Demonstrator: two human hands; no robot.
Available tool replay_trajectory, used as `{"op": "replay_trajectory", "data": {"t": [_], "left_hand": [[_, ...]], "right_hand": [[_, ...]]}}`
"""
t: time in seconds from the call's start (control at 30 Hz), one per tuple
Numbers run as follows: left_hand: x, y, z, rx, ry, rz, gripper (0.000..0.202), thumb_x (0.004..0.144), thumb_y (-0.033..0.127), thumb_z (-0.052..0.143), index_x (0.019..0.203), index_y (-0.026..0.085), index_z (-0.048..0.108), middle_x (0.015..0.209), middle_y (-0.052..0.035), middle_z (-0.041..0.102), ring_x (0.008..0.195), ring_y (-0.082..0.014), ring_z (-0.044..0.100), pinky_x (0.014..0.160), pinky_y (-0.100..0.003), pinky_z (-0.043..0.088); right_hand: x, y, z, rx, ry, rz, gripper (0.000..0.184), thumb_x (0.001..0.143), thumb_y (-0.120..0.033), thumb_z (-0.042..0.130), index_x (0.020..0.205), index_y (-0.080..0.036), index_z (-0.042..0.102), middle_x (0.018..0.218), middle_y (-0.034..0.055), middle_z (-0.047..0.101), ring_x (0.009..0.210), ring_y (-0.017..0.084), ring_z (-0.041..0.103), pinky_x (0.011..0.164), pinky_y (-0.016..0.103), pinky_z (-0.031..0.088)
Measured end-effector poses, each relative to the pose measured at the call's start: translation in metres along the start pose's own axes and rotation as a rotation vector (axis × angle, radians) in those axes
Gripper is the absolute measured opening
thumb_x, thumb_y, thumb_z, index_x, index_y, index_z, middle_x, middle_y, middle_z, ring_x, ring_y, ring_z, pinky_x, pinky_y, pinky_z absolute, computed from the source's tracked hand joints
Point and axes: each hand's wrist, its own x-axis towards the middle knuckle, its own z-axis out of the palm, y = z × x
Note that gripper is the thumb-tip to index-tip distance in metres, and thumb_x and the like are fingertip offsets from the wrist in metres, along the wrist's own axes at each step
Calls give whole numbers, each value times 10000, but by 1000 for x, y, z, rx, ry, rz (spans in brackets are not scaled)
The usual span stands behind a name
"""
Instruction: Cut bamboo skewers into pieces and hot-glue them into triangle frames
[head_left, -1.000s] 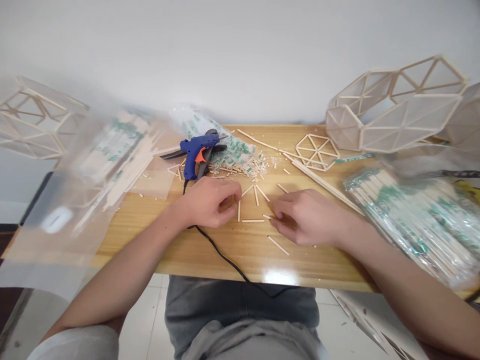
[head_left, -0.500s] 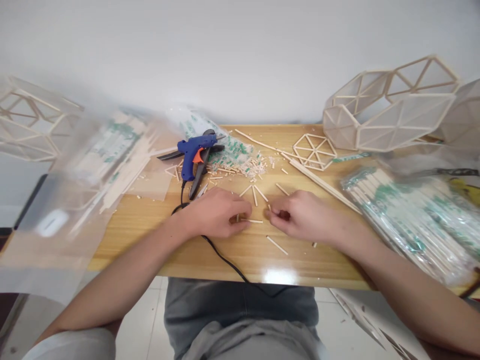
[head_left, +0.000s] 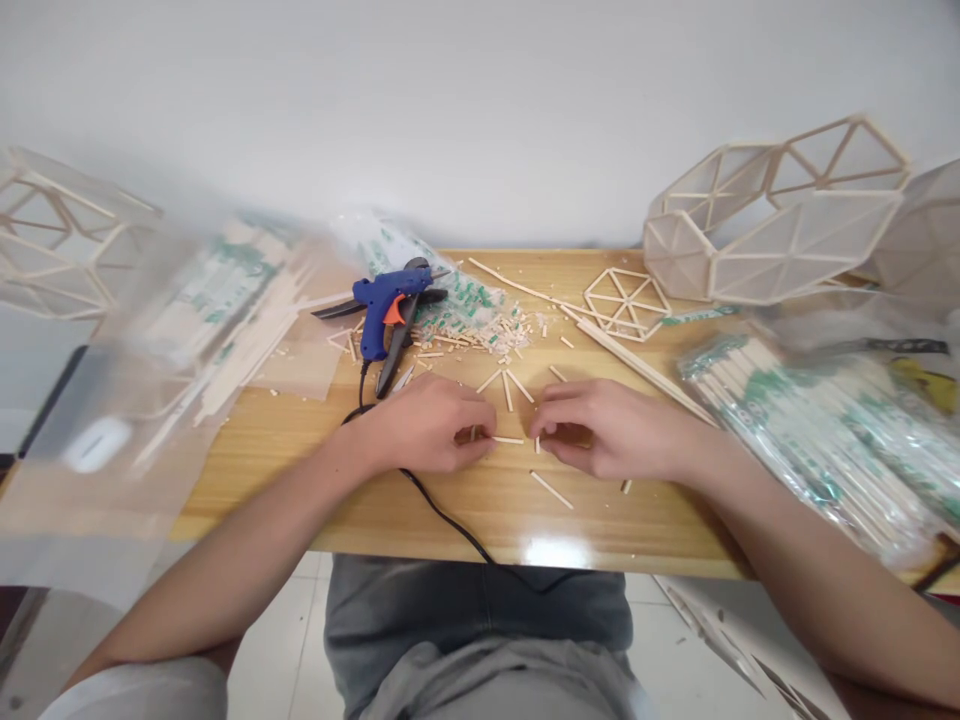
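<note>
Several short wooden sticks [head_left: 508, 384] lie spread on the wooden table [head_left: 450, 510] between my hands. My left hand [head_left: 427, 425] rests curled on the table, its fingertips pinched on the left end of a flat-lying stick [head_left: 508, 440]. My right hand [head_left: 607, 430] is curled too, fingertips pressed together on a small stick piece [head_left: 537, 443] by the right end of that stick. Another loose stick [head_left: 551, 490] lies just in front of my right hand.
A blue glue gun [head_left: 386, 300] and black cutters [head_left: 397, 340] lie behind my left hand, the cord [head_left: 442, 515] trailing off the front edge. Stick offcuts [head_left: 487, 335], a flat hexagon frame [head_left: 626, 302], geodesic frames [head_left: 780, 220], and bagged sticks [head_left: 817, 440] surround the work spot.
Both hands have drawn closer together around the flat-lying stick. My right hand slid left and my left hand slid right and slightly forward.
</note>
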Motion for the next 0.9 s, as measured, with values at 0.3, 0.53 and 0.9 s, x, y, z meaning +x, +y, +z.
{"op": "replay_trajectory", "data": {"t": [0.3,0.53,0.9], "left_hand": [[0,0,3,-9,25,24,108,913,264,679,864,205,755,761,14,717,667,-114,608,644,-251,390],[-1,-1,1,-63,7,18,90,905,244,685,863,205,755,751,15,705,654,-106,600,653,-234,402],[-2,-2,-3,-88,24,9,81,869,222,649,880,201,727,716,29,677,628,-103,587,635,-235,403]], "right_hand": [[2,1,3,-28,68,-7,159,891,-66,608,907,-195,701,865,30,664,771,171,619,737,290,447],[2,1,6,-71,80,7,132,924,-102,603,910,-190,700,868,40,646,794,182,620,739,296,451],[0,5,9,-53,125,1,148,890,-93,612,961,-197,690,916,45,660,796,177,613,734,284,452]]}}
